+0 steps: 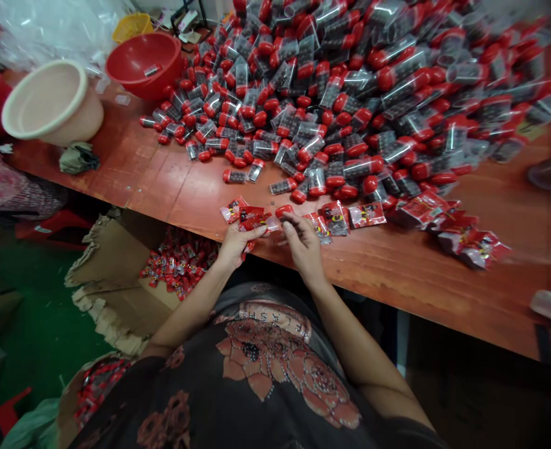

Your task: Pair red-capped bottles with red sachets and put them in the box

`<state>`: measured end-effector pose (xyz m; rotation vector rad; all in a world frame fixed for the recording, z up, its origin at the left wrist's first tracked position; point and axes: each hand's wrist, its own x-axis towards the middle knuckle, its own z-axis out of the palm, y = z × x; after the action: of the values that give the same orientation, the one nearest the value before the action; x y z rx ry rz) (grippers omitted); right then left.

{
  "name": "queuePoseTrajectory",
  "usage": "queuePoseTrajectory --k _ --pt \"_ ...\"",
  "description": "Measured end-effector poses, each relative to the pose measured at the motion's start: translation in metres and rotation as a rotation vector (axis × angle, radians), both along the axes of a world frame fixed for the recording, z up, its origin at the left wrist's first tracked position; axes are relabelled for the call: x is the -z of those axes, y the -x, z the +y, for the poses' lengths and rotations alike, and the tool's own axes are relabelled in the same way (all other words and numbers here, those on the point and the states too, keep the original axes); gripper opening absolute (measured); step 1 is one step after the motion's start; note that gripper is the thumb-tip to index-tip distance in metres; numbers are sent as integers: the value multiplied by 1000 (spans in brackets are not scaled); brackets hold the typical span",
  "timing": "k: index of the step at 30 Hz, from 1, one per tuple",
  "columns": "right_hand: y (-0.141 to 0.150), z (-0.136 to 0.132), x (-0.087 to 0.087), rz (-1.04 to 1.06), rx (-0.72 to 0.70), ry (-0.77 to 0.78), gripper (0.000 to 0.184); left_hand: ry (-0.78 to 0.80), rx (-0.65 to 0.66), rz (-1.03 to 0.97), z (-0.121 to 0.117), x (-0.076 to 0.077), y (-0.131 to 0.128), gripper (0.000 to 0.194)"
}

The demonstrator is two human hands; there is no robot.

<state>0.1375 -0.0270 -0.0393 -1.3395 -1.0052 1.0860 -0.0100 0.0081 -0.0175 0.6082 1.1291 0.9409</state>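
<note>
My left hand (235, 244) grips a red printed plastic packet (252, 219) at the near edge of the wooden table (163, 187). My right hand (303, 244) pinches a small clear tube with a red cap (282, 211) right beside the packet's open end. Both hands are closed on their items and almost touch each other. Behind them lies a huge heap of the same red-capped tubes (350, 93). More red packets (444, 218) lie flat along the table edge to the right of my hands.
A cream basin (51, 100) and a red bowl (142, 62) stand at the table's far left. A torn cardboard box (116, 274) with filled red packets (177, 262) sits on the floor below my left arm. A crumpled cloth (76, 158) lies near the basin.
</note>
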Motion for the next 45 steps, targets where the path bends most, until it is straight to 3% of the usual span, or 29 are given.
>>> queuePoseTrajectory --k 5,11,16,22,27,34,45 --pt "2 -4 -3 -121 -30 -2 22 -25 -67 -23 -1 -3 -1 39" --pt "18 -12 -3 -229 126 -60 19 -7 -166 -43 -9 -2 -10 28" --pt "19 -20 -3 -194 69 -101 14 53 -236 -136 -5 -2 -11 24" --pt "8 -32 -19 4 95 -111 28 150 -210 -219 4 -10 -1 22" --pt "9 -33 -27 27 21 -70 40 184 -190 -260 2 -15 -2 18" --pt "11 -29 -21 88 20 -133 38 131 -153 -254 -4 -15 -6 27" --pt "7 -33 -20 37 9 -112 40 -71 -231 -13 -6 -18 -7 34"
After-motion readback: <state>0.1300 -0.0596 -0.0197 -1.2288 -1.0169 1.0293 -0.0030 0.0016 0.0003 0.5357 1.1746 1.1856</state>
